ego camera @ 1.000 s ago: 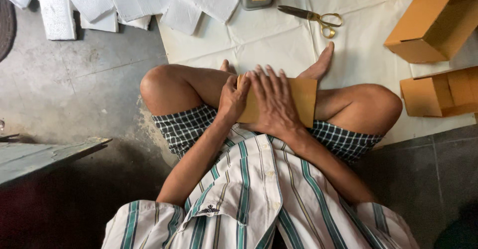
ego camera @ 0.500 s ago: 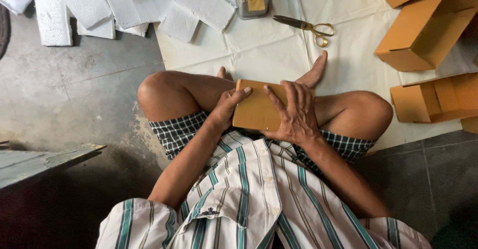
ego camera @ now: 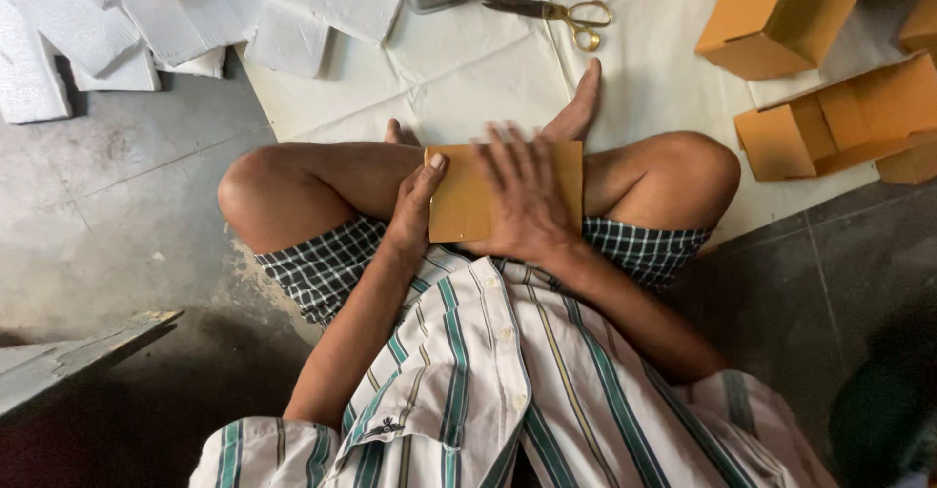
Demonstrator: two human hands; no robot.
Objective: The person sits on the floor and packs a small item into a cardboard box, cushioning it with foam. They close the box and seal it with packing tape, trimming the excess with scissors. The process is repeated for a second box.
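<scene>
I sit cross-legged on a gray floor (ego camera: 117,205) with a white sheet (ego camera: 468,68) spread at 12 o'clock. There is bare sheet between my feet and the scissors (ego camera: 551,10). Boxes (ego camera: 830,117) crowd the 2 o'clock edge. White foam (ego camera: 322,0) piles at 11 o'clock. The card (ego camera: 461,200) lies flat on my lap, long side going 9 to 3. My right hand (ego camera: 527,200) presses it, fingers spread. My left hand (ego camera: 415,205) pinches its 9 o'clock edge.
</scene>
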